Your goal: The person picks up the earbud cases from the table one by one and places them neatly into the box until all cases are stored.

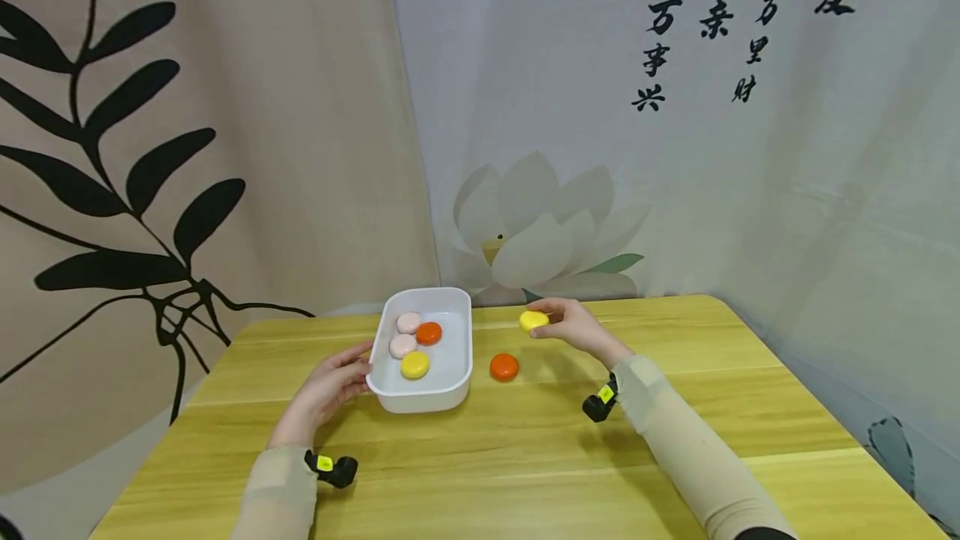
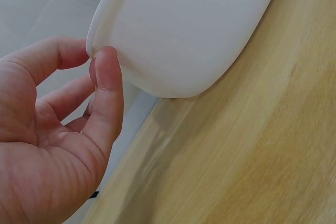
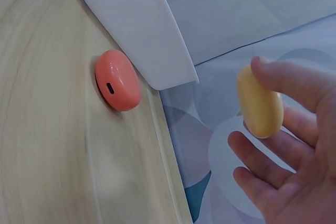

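Observation:
A white plastic box stands on the table with several smooth round pieces inside: two pale pink, one orange and one yellow. At its left side my left hand pinches the rim between thumb and fingers, seen closely in the left wrist view. To the right of the box, my right hand holds another rounded yellow piece by its edges, raised off the table. Between box and right hand lies a glossy orange piece; a small dark slot shows on its side.
The wooden table carries everything. Right behind its far edge hangs a cloth backdrop printed with dark leaves, a flower and writing. A black wrist camera sits on each sleeve.

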`<state>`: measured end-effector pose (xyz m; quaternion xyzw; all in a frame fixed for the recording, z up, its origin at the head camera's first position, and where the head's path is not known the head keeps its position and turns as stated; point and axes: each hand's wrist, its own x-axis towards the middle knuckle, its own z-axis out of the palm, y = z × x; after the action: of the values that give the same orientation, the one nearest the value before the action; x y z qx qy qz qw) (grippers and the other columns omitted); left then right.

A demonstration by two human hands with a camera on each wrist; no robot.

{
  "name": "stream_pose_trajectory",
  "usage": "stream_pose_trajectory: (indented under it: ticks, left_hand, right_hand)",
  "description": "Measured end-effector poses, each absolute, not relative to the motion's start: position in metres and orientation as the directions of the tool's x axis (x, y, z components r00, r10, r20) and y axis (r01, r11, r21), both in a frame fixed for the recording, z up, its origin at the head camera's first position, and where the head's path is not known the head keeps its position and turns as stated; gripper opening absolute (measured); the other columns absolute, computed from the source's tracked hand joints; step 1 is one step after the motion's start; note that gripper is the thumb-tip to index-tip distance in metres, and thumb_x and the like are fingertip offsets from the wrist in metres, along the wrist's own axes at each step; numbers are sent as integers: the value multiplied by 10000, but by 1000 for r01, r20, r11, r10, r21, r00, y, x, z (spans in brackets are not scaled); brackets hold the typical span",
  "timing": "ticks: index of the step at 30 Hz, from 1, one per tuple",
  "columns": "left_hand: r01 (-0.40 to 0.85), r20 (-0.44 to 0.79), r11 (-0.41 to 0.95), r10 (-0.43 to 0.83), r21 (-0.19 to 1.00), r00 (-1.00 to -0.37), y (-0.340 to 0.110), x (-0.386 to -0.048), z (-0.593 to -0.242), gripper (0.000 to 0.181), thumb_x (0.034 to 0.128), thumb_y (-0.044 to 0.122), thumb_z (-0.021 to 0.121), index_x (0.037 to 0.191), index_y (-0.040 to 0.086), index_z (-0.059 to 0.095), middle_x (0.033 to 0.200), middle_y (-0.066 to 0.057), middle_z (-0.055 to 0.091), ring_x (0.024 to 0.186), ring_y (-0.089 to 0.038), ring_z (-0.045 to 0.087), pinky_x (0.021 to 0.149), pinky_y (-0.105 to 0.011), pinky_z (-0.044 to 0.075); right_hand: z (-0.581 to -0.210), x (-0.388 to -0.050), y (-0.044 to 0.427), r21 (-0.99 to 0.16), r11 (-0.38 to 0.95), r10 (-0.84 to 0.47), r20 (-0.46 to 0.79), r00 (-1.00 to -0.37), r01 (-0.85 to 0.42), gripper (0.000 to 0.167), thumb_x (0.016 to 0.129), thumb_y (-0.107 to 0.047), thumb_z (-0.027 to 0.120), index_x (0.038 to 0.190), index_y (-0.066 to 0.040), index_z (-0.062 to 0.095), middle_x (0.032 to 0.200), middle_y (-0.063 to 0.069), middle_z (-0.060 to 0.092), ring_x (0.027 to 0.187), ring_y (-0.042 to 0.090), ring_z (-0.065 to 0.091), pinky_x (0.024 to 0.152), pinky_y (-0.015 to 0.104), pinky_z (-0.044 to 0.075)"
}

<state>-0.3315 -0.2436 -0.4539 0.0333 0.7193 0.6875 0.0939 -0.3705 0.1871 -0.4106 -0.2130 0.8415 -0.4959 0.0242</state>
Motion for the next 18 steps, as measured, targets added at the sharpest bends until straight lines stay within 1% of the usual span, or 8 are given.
stream_pose_trajectory:
  ticks: [4,7,11,18]
  left_hand:
    - [-83,-89,44,178,996,-980,-244,-331,-453,563,974,56,546,1488,-15,326,1136,-239,545,834,-195,627,786,-285,553]
    - [-75,-80,36,187,997,-979,-244,-330,-451,568,976,57,544,1490,-23,314,1114,-203,566,828,-183,630,782,-279,553]
    - [-61,-65,28,192,998,-979,-244,-330,-451,566,972,41,541,1483,-43,312,1083,-178,585,826,-177,628,775,-276,553]
    - [-57,-60,20,194,998,-979,-244,-329,-453,562,970,31,540,1477,-54,314,1065,-182,590,817,-179,628,760,-265,553]
  right_hand:
    - [-409,-371,187,-852,405,-378,175,-909,-332,488,850,-154,751,1303,-54,601,1216,107,628,1000,239,611,857,368,520]
    - [-408,-372,188,-854,402,-372,178,-911,-331,487,849,-144,748,1301,-40,600,1204,106,634,994,241,613,855,363,521]
    - [-406,-374,188,-852,408,-364,178,-914,-328,511,845,-158,753,1310,-22,589,1227,111,624,1022,243,607,875,373,514]
    - [-404,-376,187,-851,406,-366,183,-913,-333,513,844,-186,761,1308,-43,594,1240,118,617,1049,246,600,889,389,509]
